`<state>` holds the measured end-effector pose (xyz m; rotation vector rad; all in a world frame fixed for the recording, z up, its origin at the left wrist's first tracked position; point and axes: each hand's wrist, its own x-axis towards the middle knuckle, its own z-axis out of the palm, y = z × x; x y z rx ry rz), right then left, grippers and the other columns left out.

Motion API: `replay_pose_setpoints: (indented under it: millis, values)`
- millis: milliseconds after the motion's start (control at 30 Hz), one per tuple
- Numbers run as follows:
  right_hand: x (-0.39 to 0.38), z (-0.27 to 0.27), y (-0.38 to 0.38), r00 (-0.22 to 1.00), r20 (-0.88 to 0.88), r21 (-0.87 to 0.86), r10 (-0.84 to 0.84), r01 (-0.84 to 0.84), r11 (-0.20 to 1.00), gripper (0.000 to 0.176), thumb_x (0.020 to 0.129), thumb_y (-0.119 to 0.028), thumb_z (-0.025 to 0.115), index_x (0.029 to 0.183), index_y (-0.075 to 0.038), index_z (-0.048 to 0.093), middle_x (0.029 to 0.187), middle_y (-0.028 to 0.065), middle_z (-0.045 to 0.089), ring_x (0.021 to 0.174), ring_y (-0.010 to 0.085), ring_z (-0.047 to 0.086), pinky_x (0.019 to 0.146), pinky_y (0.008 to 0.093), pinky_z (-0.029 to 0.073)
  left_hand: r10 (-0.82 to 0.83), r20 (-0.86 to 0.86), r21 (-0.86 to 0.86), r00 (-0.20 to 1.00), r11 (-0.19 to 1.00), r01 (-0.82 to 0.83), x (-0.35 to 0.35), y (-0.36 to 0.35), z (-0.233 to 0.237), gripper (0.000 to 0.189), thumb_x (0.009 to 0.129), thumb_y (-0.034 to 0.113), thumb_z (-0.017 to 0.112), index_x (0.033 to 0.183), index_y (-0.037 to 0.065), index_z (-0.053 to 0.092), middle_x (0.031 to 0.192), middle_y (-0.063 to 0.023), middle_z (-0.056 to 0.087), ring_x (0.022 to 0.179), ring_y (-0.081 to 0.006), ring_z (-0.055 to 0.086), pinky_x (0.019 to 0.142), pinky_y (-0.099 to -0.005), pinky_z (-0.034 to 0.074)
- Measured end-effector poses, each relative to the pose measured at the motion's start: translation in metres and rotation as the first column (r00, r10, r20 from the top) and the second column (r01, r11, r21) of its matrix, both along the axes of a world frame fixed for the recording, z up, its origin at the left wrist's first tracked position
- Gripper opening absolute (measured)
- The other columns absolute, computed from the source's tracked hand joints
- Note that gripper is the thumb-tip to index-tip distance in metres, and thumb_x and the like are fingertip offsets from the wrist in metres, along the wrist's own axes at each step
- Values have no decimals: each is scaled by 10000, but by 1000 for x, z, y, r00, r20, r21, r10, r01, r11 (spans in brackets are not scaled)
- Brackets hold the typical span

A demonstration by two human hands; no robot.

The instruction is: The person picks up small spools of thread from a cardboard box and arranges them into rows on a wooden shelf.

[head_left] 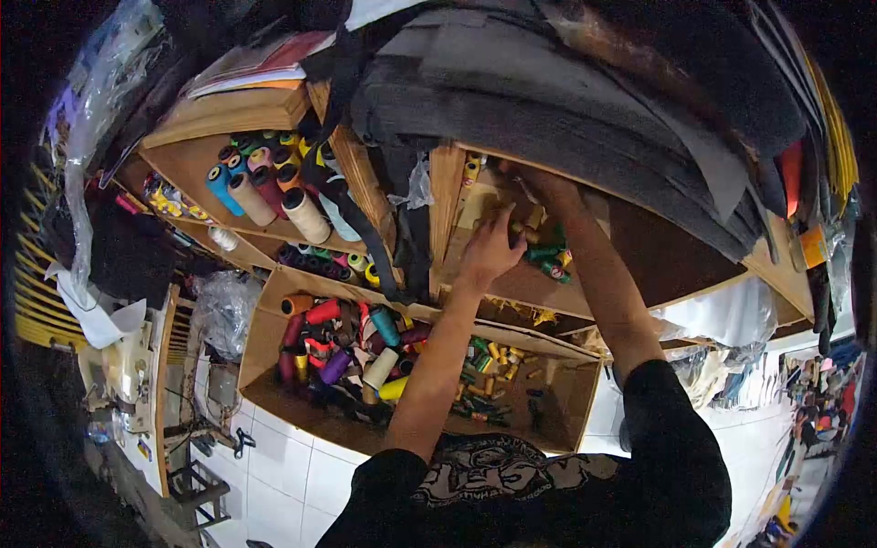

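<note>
My left hand (491, 248) reaches into the right shelf compartment, its thumb and fingers apart, beside small tan spools (533, 219). Further in, my right hand (546, 187) is under the upper board, its fingers mostly lost in shadow; whether it grips anything I cannot tell. Green thread spools (552, 261) lie on the shelf board between my forearms. Below my arms stands an open cardboard box (301, 416), holding large thread cones, such as a purple cone (335, 367) and a cream cone (381, 368), on its left and small spools (498, 361) on its right.
The left compartment holds upright thread cones (306, 216). Dark grey fabric (548, 100) is stacked on top of the wooden shelf. A dark strap (352, 205) hangs down the front. At left, a sewing machine (128, 370) stands near a clear plastic bag (224, 310).
</note>
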<state>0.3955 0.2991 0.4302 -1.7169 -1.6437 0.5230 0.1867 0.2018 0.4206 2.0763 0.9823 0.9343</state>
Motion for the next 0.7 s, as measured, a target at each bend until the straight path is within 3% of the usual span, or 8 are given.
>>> replay_pose_setpoints:
  millis: [67,167,233,300,367,467,600,700]
  values:
    - [10,-24,18,891,354,30,-283,291,956,494,797,-419,703,1183,-126,604,1274,103,566,1192,270,501,1028,393,361,-4,2,8,1000,1000,4,1,1,-2,585,835,230,601,1353,41,404,1252,-278,507,1174,-447,467,984,-483,402]
    - [-23,17,-5,957,222,-12,-188,195,981,565,850,-510,590,1274,-142,533,1362,114,496,1266,315,432,1081,422,293,-16,-14,41,1000,999,17,0,6,-9,616,826,231,611,1366,39,384,1263,-284,497,1169,-456,466,987,-492,396]
    - [1,-25,10,862,475,268,-178,51,962,580,865,-453,580,1336,-131,477,1409,166,419,1304,375,368,1090,493,273,-30,-23,31,999,999,31,1,6,-11,682,817,257,626,1396,39,340,1287,-294,474,1170,-468,457,987,-502,393]
    - [23,-61,31,769,598,406,-226,-47,913,585,867,-416,585,1361,-129,456,1426,189,392,1321,399,343,1095,527,265,-22,-38,56,999,998,24,2,7,-16,680,821,258,619,1398,36,336,1288,-293,474,1173,-463,458,987,-500,394]
    - [33,-74,48,736,619,453,-274,-49,890,575,854,-397,603,1349,-135,472,1412,185,413,1318,388,355,1097,522,267,-40,-54,16,998,999,41,1,8,-15,677,825,260,613,1400,33,334,1286,-293,475,1174,-456,463,986,-495,398]
    - [7,-42,21,840,452,493,-300,45,869,586,826,-378,633,1334,-127,486,1410,179,424,1314,376,369,1094,502,285,-70,-71,-51,995,996,67,-1,7,-8,672,832,265,604,1400,29,334,1276,-290,485,1167,-446,477,983,-484,405]
    - [8,-22,5,888,441,210,-128,37,977,517,794,-323,655,1258,-123,548,1342,146,495,1273,332,416,1075,464,317,-21,-45,22,999,1000,22,1,6,-10,668,830,254,605,1397,26,337,1242,-273,512,1149,-441,494,980,-475,410]
    - [12,-5,-20,833,537,-89,132,-99,991,418,742,-233,675,1145,-139,614,1239,98,566,1179,264,494,1033,413,361,-49,7,-15,999,999,49,-4,4,1,640,819,217,615,1373,23,361,1241,-259,506,1147,-441,488,972,-481,413]
